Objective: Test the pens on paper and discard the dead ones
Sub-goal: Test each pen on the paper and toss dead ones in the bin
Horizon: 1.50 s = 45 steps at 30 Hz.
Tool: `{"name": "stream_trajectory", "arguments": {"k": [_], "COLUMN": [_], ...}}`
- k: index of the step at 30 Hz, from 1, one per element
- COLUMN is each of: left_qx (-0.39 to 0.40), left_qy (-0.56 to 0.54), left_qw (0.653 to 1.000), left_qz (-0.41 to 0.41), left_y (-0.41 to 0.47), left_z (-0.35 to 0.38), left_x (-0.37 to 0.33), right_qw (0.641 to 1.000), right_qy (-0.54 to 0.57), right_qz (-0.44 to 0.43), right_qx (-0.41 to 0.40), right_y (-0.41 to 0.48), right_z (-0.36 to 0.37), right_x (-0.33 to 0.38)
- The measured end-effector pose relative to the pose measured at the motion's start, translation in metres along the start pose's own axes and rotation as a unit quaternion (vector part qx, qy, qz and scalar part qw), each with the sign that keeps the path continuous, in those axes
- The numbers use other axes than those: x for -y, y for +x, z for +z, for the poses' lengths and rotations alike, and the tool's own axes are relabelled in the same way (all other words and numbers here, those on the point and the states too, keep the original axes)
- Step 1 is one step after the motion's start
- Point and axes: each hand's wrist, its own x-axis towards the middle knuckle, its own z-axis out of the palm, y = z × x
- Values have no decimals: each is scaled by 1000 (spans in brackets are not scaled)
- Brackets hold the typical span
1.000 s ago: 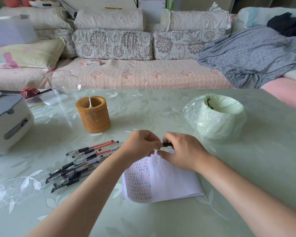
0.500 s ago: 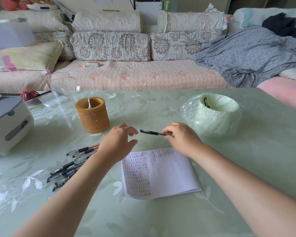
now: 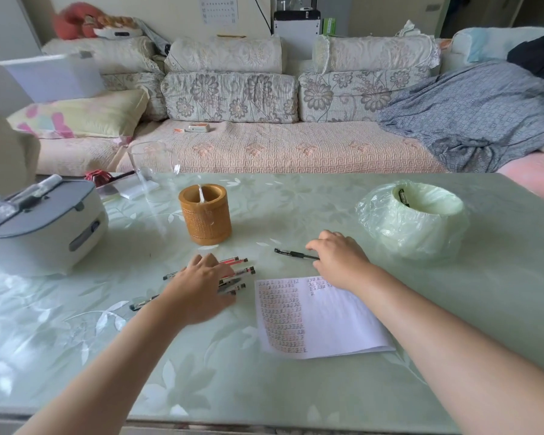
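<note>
A black pen is pinched at its right end by the thumb and fingers of the right hand. It is held low and nearly level, pointing left. Whether it touches the bench cannot be told. The left hand is laid flat, fingers straight and slightly spread, on a pile of pens, and nothing is gripped by it. The red and black barrels of the pile are fanned out beyond the fingertips.

A sheet of paper is spread on the bench between the two forearms. Its left half is covered with rows of small written marks, and its top right corner is overlapped by the right wrist.

Behind the left hand, a round wooden pot is stood upright with something white inside it. To the right of the right hand, a bin lined with a pale green bag is placed, and a dark pen is seen leaning inside its rim.

At the far left a white appliance with a grey lid is set on the bench, and a clear glass jug is stood behind it. A quilted sofa with a grey blanket is seen beyond the bench.
</note>
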Motion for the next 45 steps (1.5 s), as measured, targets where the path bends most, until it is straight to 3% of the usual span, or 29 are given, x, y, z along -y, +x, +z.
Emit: {"name": "stream_trajectory", "arguments": {"k": [4, 9, 14, 19, 23, 32, 45], "left_qx": [-17, -45, -44, -22, -17, 8, -59], "left_qy": [-40, -60, -64, -55, -43, -36, -218], "left_qw": [999, 996, 996, 997, 998, 999, 973], "left_qz": [26, 41, 36, 44, 44, 8, 48], "left_y": [-9, -20, -34, -44, -48, -49, -32], "left_z": [-2, -7, -10, -13, -15, -25, -40], "left_x": [8, 24, 37, 42, 41, 32, -30], "right_qw": [996, 976, 972, 970, 969, 979, 981], "right_qy": [67, 152, 101, 50, 10, 50, 124], "right_qz": [-52, -156, -208, -239, -244, -195, -146], "right_qx": [-23, 13, 35, 8, 24, 19, 32], "right_y": [-1, -10, -15, -17, -17, -22, -50], "right_z": [-12, -18, -4, -1, 0, -23, -43], "right_x": [38, 105, 141, 152, 155, 127, 95]}}
